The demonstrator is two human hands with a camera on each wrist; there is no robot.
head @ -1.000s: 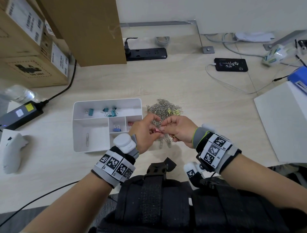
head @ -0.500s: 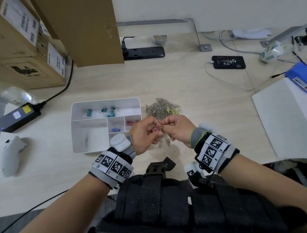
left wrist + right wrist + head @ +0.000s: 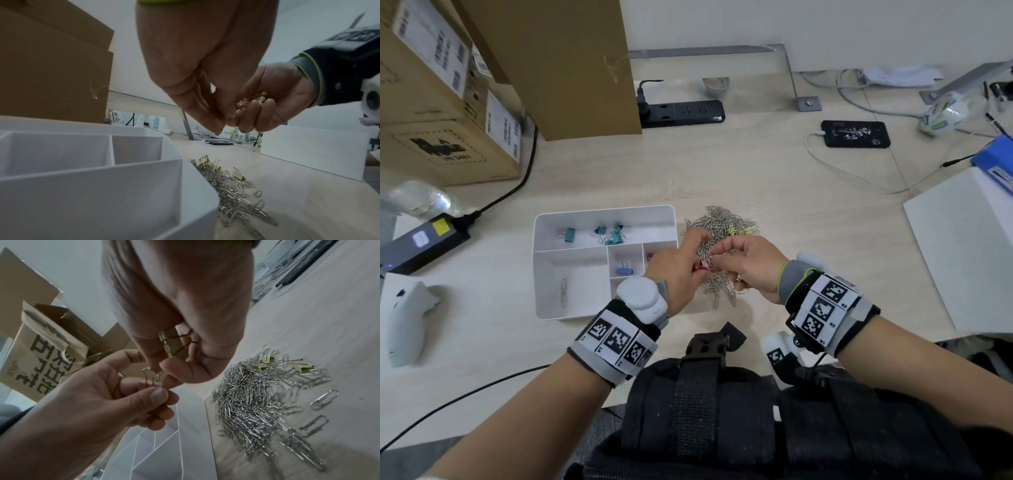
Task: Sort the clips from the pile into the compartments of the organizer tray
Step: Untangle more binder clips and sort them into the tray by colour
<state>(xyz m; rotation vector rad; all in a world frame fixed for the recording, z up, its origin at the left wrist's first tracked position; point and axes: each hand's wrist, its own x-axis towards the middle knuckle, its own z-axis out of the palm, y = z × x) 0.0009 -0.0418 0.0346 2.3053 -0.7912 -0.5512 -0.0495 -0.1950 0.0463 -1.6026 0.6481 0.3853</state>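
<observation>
Fingers of the left hand (image 3: 681, 270) pinch a small pink binder clip (image 3: 702, 265); the right hand's (image 3: 748, 265) grip holds that clip's wire handles and a yellow-green binder clip (image 3: 171, 345), above the silver paper-clip pile (image 3: 719, 253) beside the white plastic organizer tray (image 3: 571, 310) on the table (image 3: 774, 192).

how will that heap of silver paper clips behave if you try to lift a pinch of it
The paper clip pile looks interlocked, so a pinch would likely drag out a chain of clips rather than one. Each is thin bent wire, probably light and slightly springy. Yellow binder clips lie tangled among them and may come up too, so the hands would need to pick them apart.
</observation>
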